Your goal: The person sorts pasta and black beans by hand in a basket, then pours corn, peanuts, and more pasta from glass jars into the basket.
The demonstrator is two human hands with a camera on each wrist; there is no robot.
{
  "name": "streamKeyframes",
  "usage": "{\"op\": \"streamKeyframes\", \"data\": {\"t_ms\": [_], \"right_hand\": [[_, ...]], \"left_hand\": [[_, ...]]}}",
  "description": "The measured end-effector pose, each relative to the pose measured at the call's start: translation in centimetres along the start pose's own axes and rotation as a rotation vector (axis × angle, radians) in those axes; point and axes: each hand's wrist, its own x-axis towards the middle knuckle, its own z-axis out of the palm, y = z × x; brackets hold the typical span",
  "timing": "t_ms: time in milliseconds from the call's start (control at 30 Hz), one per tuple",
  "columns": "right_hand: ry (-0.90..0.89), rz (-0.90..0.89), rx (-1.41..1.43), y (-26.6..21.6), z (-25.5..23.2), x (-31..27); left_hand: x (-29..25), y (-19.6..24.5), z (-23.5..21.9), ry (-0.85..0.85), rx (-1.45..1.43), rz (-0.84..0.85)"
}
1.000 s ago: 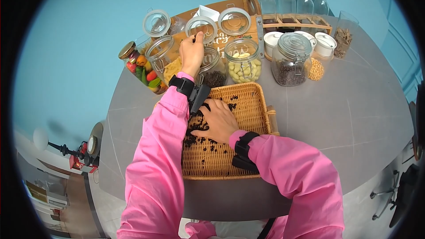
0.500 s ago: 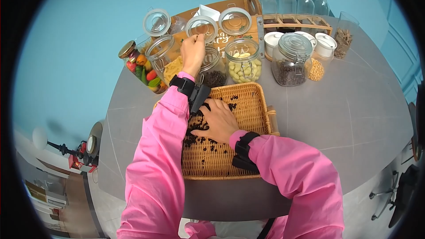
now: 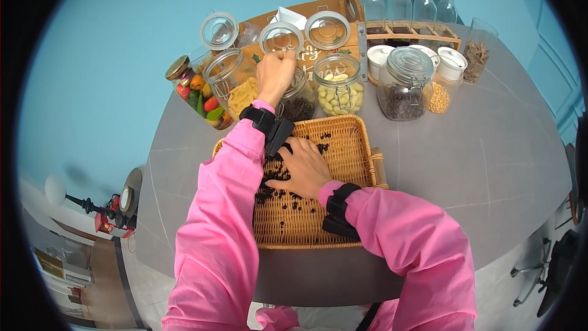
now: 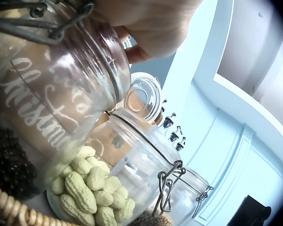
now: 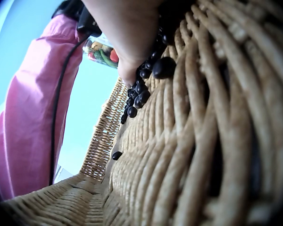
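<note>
Above the mouth of an open glass jar of black beans (image 3: 300,109) is my left hand (image 3: 274,78), its fingers curled; whatever lies inside them is hidden. In the left wrist view, the same hand (image 4: 153,23) is at the jar's rim, with dark beans (image 4: 12,162) below in the glass. My right hand (image 3: 306,168) rests in the wicker basket (image 3: 349,159) with fingers spread over scattered black beans (image 3: 264,196). The right wrist view shows its fingers partly out of sight beside a trail of beans (image 5: 141,89).
An open jar of peanuts (image 3: 340,99) stands right of the bean jar, an open pasta jar (image 3: 242,95) left of it. Further right are a closed jar (image 3: 401,101) and white lidded pots (image 3: 451,64). Glass bottles (image 3: 399,3) stand in a wooden rack behind.
My left hand has moved right and slightly down, nearer the bean jar's mouth. Beans seen between its fingers a second ago are out of sight. The right hand has stayed put.
</note>
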Motion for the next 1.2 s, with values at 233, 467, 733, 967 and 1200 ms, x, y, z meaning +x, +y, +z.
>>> {"op": "streamKeyframes", "data": {"t_ms": [233,467,733,967,1200], "right_hand": [[0.007,-0.008,0.001,0.0,0.0,0.0],[0.002,-0.016,-0.002,0.3,0.1,0.0],[0.016,-0.045,-0.016,0.4,0.3,0.0],[0.02,-0.072,-0.031,0.6,0.4,0.0],[0.051,-0.078,0.0,0.8,0.6,0.4]], "left_hand": [[-1.0,1.3,-0.9,-0.102,0.143,0.029],[-1.8,3.0,-1.4,-0.164,0.367,0.017],[-1.0,2.4,-2.4,-0.481,0.471,0.036],[-3.2,1.7,-4.1,-0.164,0.247,0.383],[-9.9,-3.1,-8.6,0.095,-0.251,0.299]]}}
